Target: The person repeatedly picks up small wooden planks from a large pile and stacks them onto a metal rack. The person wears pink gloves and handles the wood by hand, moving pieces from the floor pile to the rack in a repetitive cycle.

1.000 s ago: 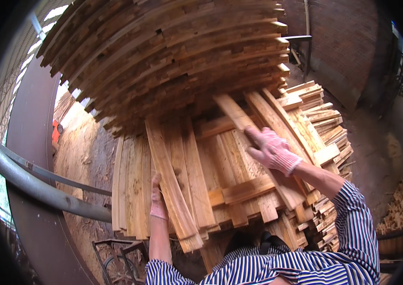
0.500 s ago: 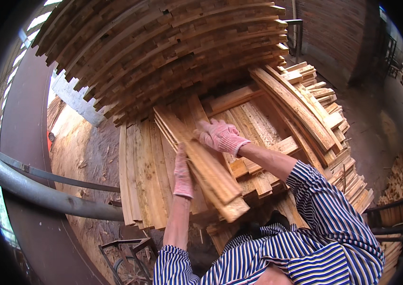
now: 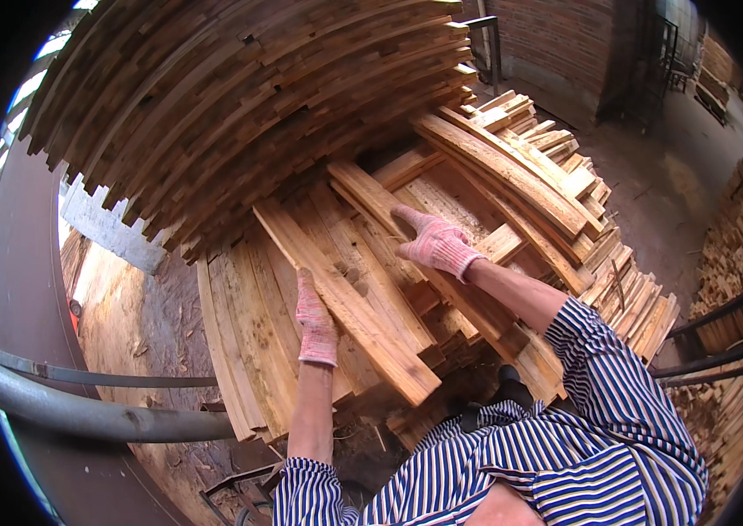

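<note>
Wooden planks (image 3: 347, 298), long, narrow, knit-gloved hands (image 3: 439, 243)

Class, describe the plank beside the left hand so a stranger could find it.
Below the tall stack, find the pink-gloved left hand. The plank lies slantwise just right of it. Its near end juts out further than its right neighbour.

The planks (image 3: 358, 320) are bare, matt wood with visible grain, some speckled and rough. The gloves (image 3: 316, 324) are textured knitted cloth, the shirt (image 3: 604, 473) smoother woven cloth. The pipe (image 3: 108, 408) looks like smooth, dull metal, the wall (image 3: 555, 39) rough, matt brick.
</note>
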`<state>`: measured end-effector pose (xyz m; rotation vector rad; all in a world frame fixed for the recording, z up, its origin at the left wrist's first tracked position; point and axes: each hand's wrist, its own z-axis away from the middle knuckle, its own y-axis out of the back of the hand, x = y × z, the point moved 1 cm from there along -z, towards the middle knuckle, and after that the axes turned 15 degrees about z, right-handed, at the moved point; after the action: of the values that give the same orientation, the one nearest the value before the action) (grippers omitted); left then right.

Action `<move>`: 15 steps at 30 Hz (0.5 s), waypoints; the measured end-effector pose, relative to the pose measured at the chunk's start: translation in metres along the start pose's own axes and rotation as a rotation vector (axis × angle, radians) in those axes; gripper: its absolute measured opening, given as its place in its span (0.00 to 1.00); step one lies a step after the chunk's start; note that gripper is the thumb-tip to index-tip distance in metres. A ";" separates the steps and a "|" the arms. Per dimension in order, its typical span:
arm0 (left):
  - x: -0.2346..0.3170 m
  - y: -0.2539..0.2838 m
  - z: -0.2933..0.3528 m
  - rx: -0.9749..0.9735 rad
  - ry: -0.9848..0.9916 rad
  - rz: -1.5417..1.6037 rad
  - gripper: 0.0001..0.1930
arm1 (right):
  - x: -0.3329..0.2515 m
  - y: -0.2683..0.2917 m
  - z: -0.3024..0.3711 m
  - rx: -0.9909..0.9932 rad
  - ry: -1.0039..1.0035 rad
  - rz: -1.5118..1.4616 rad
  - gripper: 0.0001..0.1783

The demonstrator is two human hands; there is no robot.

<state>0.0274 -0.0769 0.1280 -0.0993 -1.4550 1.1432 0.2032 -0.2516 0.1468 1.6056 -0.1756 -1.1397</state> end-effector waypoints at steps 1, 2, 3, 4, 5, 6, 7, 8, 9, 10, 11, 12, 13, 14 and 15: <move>0.003 0.014 -0.004 0.039 -0.029 -0.031 0.33 | -0.002 -0.007 -0.011 -0.022 -0.049 0.026 0.40; 0.006 0.034 -0.008 0.087 -0.062 -0.064 0.32 | -0.006 -0.019 -0.022 -0.049 -0.092 0.049 0.39; 0.005 0.040 -0.014 0.113 -0.088 -0.097 0.32 | -0.007 -0.026 -0.029 0.037 0.059 0.079 0.33; 0.001 0.043 -0.022 0.119 -0.091 -0.088 0.32 | -0.008 -0.032 -0.040 -0.055 0.015 0.094 0.31; 0.000 0.049 -0.026 0.143 -0.105 -0.079 0.32 | -0.016 -0.043 -0.042 -0.007 0.092 0.136 0.33; -0.001 0.056 -0.029 0.165 -0.114 -0.074 0.32 | -0.020 -0.056 -0.042 0.044 0.163 0.174 0.35; 0.002 0.061 -0.035 0.223 -0.153 -0.146 0.30 | -0.016 -0.059 -0.046 0.048 0.182 0.146 0.38; 0.001 0.052 -0.033 0.190 -0.102 -0.086 0.29 | -0.014 -0.055 -0.048 -0.001 0.155 0.178 0.39; -0.002 0.032 -0.025 0.157 -0.040 -0.023 0.28 | -0.013 -0.045 -0.045 -0.054 0.117 0.214 0.40; -0.007 0.019 -0.020 0.120 0.020 0.031 0.27 | -0.014 -0.037 -0.041 -0.099 0.080 0.240 0.41; -0.007 0.016 -0.021 0.086 0.032 0.067 0.27 | -0.026 -0.029 -0.037 -0.019 0.112 0.334 0.46; -0.010 0.013 -0.022 0.048 0.049 0.103 0.26 | -0.036 -0.024 -0.028 -0.044 0.173 0.266 0.46; -0.009 0.007 -0.023 0.046 0.102 0.190 0.26 | -0.060 -0.012 -0.009 -0.077 0.244 0.197 0.46; -0.008 -0.003 -0.023 0.038 0.158 0.277 0.26 | -0.070 -0.003 0.005 -0.108 0.309 0.132 0.46; -0.013 0.002 -0.036 -0.191 0.263 0.348 0.26 | -0.065 -0.003 0.006 -0.070 0.303 0.041 0.46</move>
<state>0.0585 -0.0645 0.1099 -0.6342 -1.3370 1.2119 0.1640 -0.2135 0.1822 1.6816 0.0291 -0.8493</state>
